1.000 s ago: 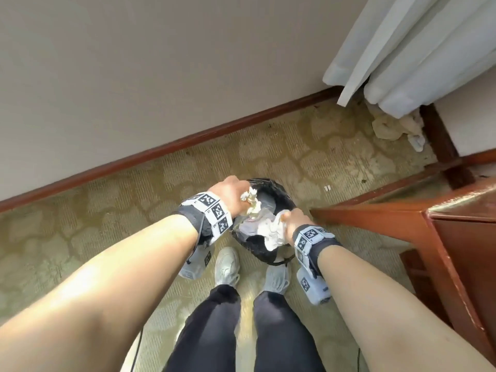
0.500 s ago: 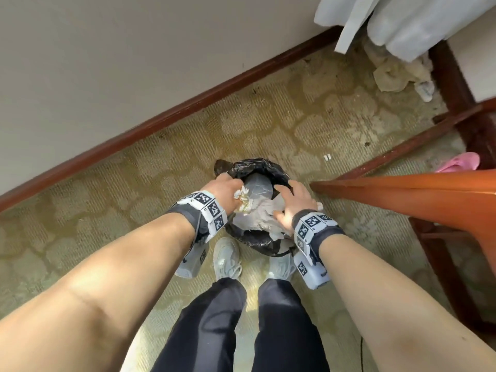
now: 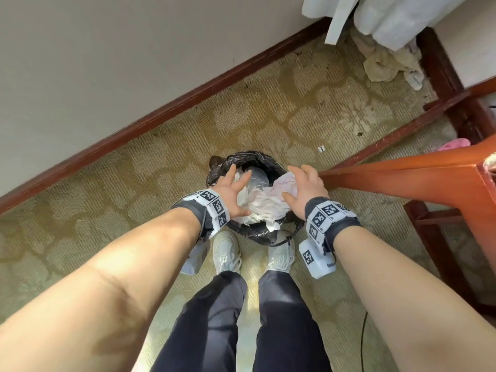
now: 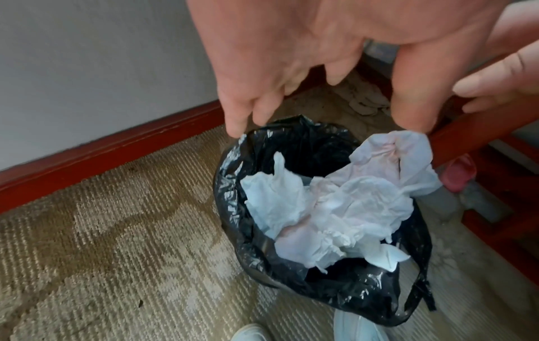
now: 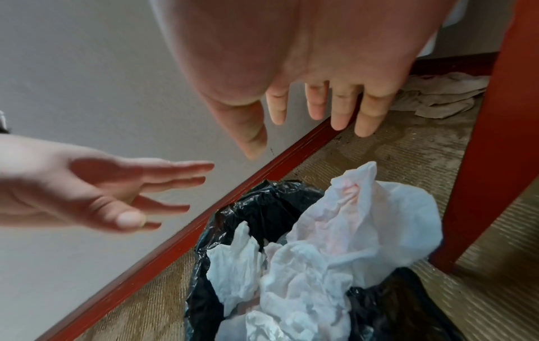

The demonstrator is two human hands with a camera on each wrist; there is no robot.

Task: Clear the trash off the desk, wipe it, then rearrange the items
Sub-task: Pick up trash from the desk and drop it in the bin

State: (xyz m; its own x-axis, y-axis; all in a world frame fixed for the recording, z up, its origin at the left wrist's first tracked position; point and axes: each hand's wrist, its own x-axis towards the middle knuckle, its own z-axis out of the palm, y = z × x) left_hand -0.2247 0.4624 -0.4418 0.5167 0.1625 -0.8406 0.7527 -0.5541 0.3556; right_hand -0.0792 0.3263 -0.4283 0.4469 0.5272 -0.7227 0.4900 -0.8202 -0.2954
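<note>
A small bin lined with a black bag [image 3: 251, 232] [image 4: 344, 300] [image 5: 262, 203] stands on the carpet by my feet. Crumpled white tissues and a thin white plastic bag [image 3: 261, 208] [image 4: 335, 207] [image 5: 335, 249] fill it to the rim. My left hand [image 3: 232, 190] [image 4: 315, 76] hovers over the bin's left side, fingers spread and holding nothing. Over the right side my right hand [image 3: 304, 189] [image 5: 309, 110] hangs the same way, fingers straight and empty. Both palms sit just above the trash without touching it.
A red-brown desk leg and rail [image 3: 418, 175] [image 5: 490, 138] stand close to the right of the bin. A wall with a dark red skirting board [image 3: 161, 114] runs behind. Crumpled cloths [image 3: 386, 63] lie under white curtains [image 3: 389, 17]; a pink slipper [image 3: 453, 144] lies under the desk.
Both hands gripped wads of tissue over the bin, pressed them in, and now have let go and lifted with fingers spread. The trash lies in the bin.
</note>
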